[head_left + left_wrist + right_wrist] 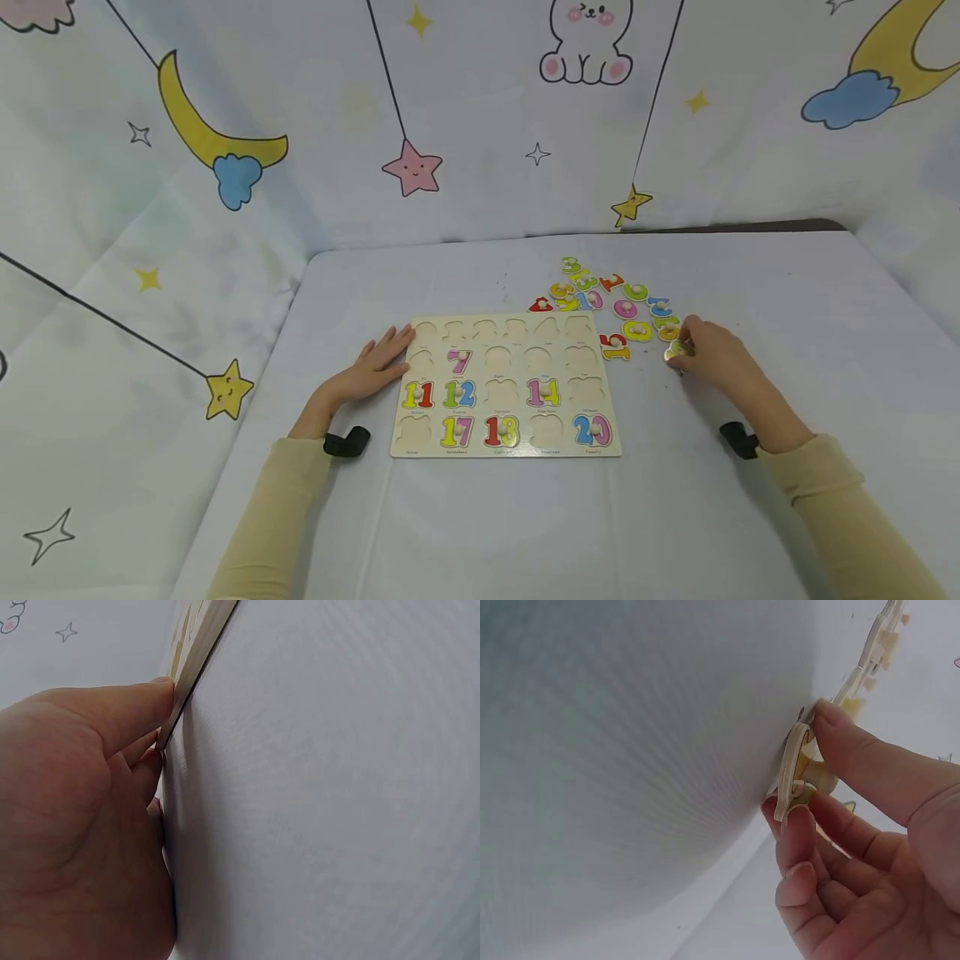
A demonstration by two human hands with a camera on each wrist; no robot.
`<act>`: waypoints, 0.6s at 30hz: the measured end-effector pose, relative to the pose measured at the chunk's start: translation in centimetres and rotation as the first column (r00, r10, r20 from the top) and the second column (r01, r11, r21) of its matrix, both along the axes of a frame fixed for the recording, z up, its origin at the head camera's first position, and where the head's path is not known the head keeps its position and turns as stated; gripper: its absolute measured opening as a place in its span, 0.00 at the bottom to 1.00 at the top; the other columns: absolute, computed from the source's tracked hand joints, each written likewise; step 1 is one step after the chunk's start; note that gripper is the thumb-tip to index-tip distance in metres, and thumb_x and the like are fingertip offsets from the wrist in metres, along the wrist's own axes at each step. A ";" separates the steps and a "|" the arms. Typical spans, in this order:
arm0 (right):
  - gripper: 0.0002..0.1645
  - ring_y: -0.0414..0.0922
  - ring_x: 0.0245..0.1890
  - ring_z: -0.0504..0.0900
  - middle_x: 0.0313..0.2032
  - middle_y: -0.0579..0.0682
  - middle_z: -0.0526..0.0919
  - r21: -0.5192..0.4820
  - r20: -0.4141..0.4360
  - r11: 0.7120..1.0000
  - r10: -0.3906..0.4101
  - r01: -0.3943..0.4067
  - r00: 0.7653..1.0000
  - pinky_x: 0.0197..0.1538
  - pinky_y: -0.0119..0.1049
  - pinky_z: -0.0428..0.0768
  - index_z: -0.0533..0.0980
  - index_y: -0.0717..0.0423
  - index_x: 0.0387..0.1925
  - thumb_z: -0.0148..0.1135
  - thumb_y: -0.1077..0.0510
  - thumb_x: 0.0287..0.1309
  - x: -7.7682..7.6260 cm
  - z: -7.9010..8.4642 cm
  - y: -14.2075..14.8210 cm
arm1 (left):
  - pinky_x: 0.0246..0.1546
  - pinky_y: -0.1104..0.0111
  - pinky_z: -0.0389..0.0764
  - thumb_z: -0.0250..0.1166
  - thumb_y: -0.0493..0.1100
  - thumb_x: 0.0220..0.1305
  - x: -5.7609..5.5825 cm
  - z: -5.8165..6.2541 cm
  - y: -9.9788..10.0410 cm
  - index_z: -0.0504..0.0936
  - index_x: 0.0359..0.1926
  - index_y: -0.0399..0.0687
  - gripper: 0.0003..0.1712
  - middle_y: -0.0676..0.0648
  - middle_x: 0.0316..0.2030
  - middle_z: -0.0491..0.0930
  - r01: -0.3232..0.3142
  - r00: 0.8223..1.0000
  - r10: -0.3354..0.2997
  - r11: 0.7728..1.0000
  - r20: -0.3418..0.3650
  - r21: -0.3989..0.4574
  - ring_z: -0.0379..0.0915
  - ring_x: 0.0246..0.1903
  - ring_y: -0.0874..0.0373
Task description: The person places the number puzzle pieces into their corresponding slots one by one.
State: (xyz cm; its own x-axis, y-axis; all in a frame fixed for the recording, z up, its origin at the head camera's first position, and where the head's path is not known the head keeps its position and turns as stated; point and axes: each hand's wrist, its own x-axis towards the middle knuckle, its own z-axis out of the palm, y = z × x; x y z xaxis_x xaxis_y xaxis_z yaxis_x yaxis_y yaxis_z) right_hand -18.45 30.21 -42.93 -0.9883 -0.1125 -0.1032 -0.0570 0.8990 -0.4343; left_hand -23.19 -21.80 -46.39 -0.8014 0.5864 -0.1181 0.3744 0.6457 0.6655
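A wooden number puzzle board (480,376) lies flat on the table. My left hand (365,375) rests at its left edge with fingers stretched out; in the left wrist view the thumb (139,709) touches the edge of the board. Seated in the board are a pink 7 (459,361), a 14 (543,392), a 20 (592,431) and several other knobbed numbers. Right of the board, my right hand (712,354) pinches a number piece (789,776) between thumb and fingers, tilted on edge close over the table. Its digit is hidden by the fingers.
Several loose knobbed number pieces lie in a cluster behind and right of the board, among them a green piece (635,292), a yellow 0 (637,331) and a 15 (616,347). The white table (510,525) meets a printed cloth backdrop (495,83) at its far edge.
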 end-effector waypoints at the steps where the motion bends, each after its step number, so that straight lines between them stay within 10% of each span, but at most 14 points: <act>1: 0.22 0.54 0.31 0.71 0.32 0.62 0.75 0.005 -0.007 1.000 0.003 -0.003 1.000 0.33 0.45 0.72 0.67 0.71 0.39 0.69 0.62 0.51 0.1 0.0 -0.1 | 0.64 0.52 0.26 0.50 0.48 0.72 0.0 0.0 0.0 0.44 0.73 0.44 0.37 0.46 0.72 0.39 0.001 1.000 -0.001 1.000 0.000 0.000 0.25 0.70 0.49; 18: 0.22 0.50 0.27 0.71 0.28 0.55 0.77 0.098 -0.065 0.994 0.045 -0.039 0.997 0.28 0.42 0.72 0.70 0.68 0.38 0.71 0.59 0.50 1.5 0.6 0.2 | 0.64 0.51 0.26 0.50 0.48 0.72 -0.1 -0.3 -0.1 0.44 0.73 0.44 0.37 0.45 0.72 0.39 0.000 1.000 0.000 1.000 -0.011 -0.005 0.25 0.70 0.50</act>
State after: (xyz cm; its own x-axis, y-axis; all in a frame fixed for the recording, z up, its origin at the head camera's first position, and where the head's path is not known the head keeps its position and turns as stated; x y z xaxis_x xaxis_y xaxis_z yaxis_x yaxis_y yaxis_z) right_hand -16.91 30.45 -42.32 -0.9879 -0.1470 -0.0495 -0.1218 0.9326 -0.3398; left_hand -23.27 -21.92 -46.71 -0.8028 0.5857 -0.1119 0.3818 0.6490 0.6580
